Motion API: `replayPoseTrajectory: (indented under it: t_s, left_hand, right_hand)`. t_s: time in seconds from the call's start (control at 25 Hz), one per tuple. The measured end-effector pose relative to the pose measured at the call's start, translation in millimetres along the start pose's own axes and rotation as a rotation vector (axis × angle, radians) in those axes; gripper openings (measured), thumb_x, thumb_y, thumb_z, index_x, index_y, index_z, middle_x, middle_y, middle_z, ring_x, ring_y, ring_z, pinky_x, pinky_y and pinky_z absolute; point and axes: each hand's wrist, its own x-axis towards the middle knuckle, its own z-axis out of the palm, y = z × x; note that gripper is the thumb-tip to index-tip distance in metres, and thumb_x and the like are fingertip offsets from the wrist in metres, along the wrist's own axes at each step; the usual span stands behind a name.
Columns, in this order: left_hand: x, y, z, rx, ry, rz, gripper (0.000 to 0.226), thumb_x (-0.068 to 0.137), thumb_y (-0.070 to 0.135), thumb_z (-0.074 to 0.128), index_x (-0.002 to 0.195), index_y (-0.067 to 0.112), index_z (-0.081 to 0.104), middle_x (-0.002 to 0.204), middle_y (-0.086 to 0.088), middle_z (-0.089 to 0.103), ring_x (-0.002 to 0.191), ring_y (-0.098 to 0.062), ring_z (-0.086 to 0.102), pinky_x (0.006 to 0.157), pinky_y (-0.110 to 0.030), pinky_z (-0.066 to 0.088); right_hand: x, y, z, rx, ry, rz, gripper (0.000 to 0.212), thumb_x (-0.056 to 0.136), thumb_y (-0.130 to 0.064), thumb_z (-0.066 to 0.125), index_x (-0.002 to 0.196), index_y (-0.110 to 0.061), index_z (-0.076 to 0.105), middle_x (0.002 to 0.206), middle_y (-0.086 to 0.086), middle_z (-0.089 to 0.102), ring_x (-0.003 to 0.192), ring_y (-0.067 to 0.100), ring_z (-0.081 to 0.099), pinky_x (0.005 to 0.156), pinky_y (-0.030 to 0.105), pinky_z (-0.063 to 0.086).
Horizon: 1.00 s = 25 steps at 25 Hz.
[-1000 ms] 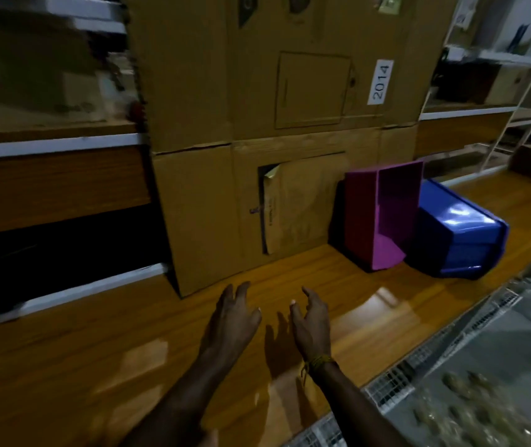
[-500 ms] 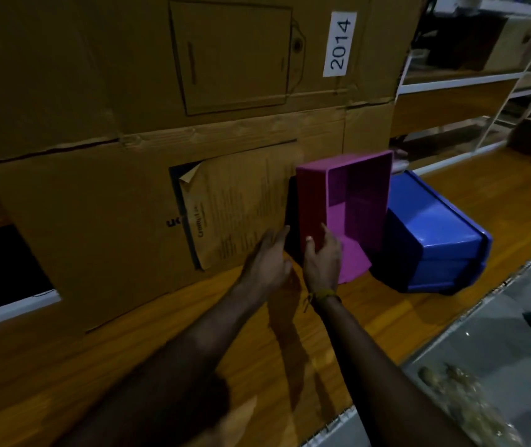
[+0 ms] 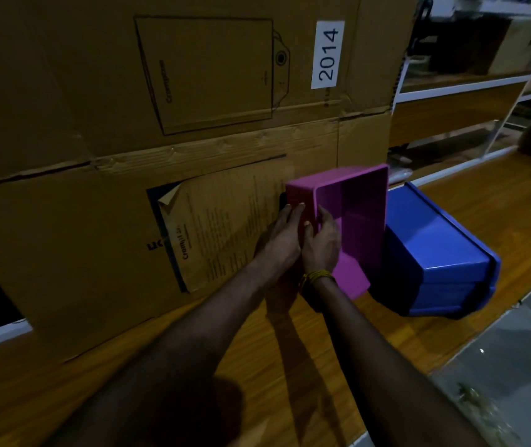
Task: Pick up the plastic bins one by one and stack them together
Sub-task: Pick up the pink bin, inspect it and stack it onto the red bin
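A magenta plastic bin (image 3: 354, 214) stands on its side against the cardboard, its open mouth turned toward me. My left hand (image 3: 285, 235) presses flat on the bin's outer left wall. My right hand (image 3: 320, 241) grips the same left wall at its rim, fingers curled inside. A blue plastic bin (image 3: 435, 253) lies overturned just right of the magenta one, touching it, on the wooden shelf (image 3: 290, 366).
Large stacked cardboard boxes (image 3: 161, 124) with a "2014" label fill the back of the shelf. White-framed racks (image 3: 483, 88) with more boxes stand at the right. The shelf's front edge drops to a grey floor (image 3: 515, 366) at lower right.
Both hands reached forward from the bare shelf to the magenta bin and closed on its left wall. The view moved closer to the bins.
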Motion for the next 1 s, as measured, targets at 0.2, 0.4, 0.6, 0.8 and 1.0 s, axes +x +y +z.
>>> replayPoseTrajectory:
  t_s: [0.2,0.4,0.6,0.8,1.0]
  left_hand:
    - [-2.9,-1.8,-6.5,-0.044,0.081,0.050,0.061,0.097,0.006,0.043,0.154,0.019,0.024,0.162,-0.011,0.020,0.149,-0.026,0.024,0.119,-0.039,0.028]
    - [-17.6,-11.5,-17.4,-0.048,0.202,0.141,0.048,0.101,0.021,0.039,0.148,0.012,0.038,0.155,-0.015,0.037,0.145,-0.028,0.032,0.119,-0.038,0.025]
    - [-51.2,-25.8,-35.7,-0.029,0.256,0.226,0.053,0.098,0.038,0.026,0.135,0.011,0.053,0.136,-0.011,0.057,0.128,-0.026,0.051,0.107,-0.045,0.040]
    - [-107.7,-43.8,-61.4,-0.084,0.265,0.236,0.046,0.100,0.035,0.032,0.136,0.013,0.053,0.134,-0.008,0.056,0.122,-0.021,0.052,0.103,-0.038,0.042]
    - [-179.9,-72.6,-99.1,-0.125,0.215,0.196,0.054,0.097,0.043,0.036,0.143,0.016,0.045,0.139,-0.010,0.048,0.126,-0.021,0.047,0.100,-0.033,0.041]
  right_hand:
    - [-0.3,0.7,-0.2,-0.047,0.028,-0.020,0.029,0.090,-0.013,0.054,0.117,-0.023,0.060,0.116,0.005,0.065,0.109,0.028,0.059,0.083,0.051,0.055]
    - [-35.0,2.5,-14.8,-0.034,0.107,-0.019,0.033,0.091,-0.008,0.051,0.120,-0.022,0.060,0.118,0.007,0.061,0.110,0.030,0.054,0.082,0.045,0.052]
    - [-80.9,-0.9,-25.9,0.087,0.104,-0.027,0.025,0.092,-0.007,0.049,0.114,-0.015,0.060,0.113,0.011,0.060,0.109,0.033,0.052,0.091,0.042,0.043]
    - [-138.7,-16.1,-32.1,0.134,0.037,-0.033,0.033,0.097,-0.038,0.043,0.105,-0.009,0.057,0.108,0.017,0.058,0.107,0.034,0.052,0.097,0.052,0.041]
    - [-216.9,-33.2,-45.6,0.131,0.040,-0.088,0.063,0.087,-0.067,0.031,0.096,-0.009,0.054,0.100,0.015,0.056,0.101,0.032,0.052,0.094,0.052,0.040]
